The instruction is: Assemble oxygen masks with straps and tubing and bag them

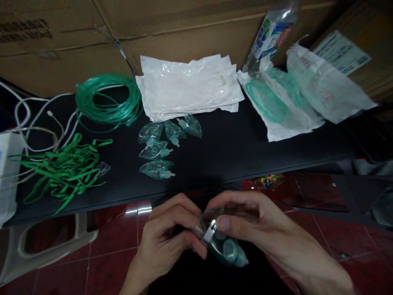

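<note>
Held mask (225, 252): clear green, between both hands, off the worktop's (233, 151) near edge
Left hand (172, 229): pinching mask edge at the metal strip (209, 232)
Right hand (248, 219): gripping same mask, thumb beside strip
Spare masks (156, 168): five, on worktop, front of white packets (190, 88)
Green straps (75, 159): tangled, left of spares

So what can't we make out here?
All in the head view:
Held clear green face mask: far side partly covered by the right hand; part of the near rim behind the left hand.
Plastic bottle: top cut off by the upper edge, part of its label pixelated.
Shipping label on the right carton: print too small and blurred.
White container: cut off by the left edge.
</note>
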A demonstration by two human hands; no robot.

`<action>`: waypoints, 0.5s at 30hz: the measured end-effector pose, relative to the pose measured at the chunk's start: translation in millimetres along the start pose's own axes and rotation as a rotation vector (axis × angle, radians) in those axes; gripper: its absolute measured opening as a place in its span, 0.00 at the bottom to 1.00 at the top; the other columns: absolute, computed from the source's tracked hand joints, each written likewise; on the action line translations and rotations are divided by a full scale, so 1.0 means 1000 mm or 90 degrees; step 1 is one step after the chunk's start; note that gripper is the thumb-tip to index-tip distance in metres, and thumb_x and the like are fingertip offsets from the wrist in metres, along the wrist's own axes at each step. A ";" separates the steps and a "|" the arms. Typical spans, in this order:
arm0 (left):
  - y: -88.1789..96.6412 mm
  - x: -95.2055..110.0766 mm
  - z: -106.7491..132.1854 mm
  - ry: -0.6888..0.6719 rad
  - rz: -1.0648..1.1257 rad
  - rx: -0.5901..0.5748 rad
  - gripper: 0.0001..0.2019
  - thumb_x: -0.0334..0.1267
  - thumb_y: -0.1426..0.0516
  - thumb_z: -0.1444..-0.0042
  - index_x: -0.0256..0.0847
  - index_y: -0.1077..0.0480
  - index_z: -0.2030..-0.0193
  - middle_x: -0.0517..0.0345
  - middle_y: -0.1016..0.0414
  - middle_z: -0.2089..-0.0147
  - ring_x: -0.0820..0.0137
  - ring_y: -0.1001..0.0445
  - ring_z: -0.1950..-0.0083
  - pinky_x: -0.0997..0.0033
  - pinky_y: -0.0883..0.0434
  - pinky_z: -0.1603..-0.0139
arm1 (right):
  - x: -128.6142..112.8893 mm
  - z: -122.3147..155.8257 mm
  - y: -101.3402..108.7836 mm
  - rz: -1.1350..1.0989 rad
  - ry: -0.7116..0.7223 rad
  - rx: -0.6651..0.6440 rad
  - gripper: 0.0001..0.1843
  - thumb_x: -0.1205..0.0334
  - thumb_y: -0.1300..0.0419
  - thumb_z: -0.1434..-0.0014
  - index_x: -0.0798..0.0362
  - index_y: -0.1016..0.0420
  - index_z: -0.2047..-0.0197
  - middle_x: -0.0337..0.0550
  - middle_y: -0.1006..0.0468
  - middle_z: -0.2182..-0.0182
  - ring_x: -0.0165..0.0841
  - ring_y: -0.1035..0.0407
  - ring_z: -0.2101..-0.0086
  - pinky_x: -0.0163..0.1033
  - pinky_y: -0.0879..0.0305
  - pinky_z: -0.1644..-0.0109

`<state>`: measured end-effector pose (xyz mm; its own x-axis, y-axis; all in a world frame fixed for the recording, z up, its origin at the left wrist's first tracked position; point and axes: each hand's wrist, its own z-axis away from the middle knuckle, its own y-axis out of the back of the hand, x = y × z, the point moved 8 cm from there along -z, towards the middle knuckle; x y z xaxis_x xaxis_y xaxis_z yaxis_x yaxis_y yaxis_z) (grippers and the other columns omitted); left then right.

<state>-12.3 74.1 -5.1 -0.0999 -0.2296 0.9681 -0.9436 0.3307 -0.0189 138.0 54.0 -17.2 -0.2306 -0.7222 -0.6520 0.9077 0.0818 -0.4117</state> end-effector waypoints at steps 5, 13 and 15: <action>0.000 0.000 -0.001 0.020 0.001 -0.045 0.11 0.42 0.37 0.35 0.41 0.22 0.67 0.57 0.25 0.70 0.72 0.28 0.72 0.74 0.30 0.72 | 0.009 0.000 -0.006 -0.044 -0.051 -0.035 0.17 0.51 0.21 0.51 0.52 0.15 0.64 0.39 0.15 0.70 0.30 0.23 0.67 0.33 0.27 0.60; 0.001 0.000 0.005 -0.056 0.026 -0.046 0.07 0.39 0.34 0.37 0.44 0.22 0.67 0.58 0.30 0.66 0.71 0.29 0.67 0.72 0.31 0.69 | 0.037 -0.016 -0.027 -0.238 -0.101 -0.178 0.16 0.56 0.18 0.57 0.54 0.15 0.70 0.35 0.18 0.75 0.23 0.26 0.75 0.27 0.32 0.67; 0.001 0.003 0.005 -0.065 0.017 -0.051 0.07 0.37 0.35 0.36 0.43 0.22 0.67 0.58 0.30 0.66 0.72 0.29 0.67 0.72 0.31 0.69 | 0.039 -0.016 -0.030 -0.262 -0.108 -0.198 0.16 0.56 0.17 0.57 0.54 0.15 0.71 0.34 0.18 0.76 0.23 0.26 0.76 0.27 0.32 0.67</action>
<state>-15.5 69.3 -3.7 -0.1606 -0.3096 0.9372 -0.9123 0.4090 -0.0212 95.7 34.7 -40.4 -0.4614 -0.8364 -0.2958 0.6023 -0.0505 -0.7967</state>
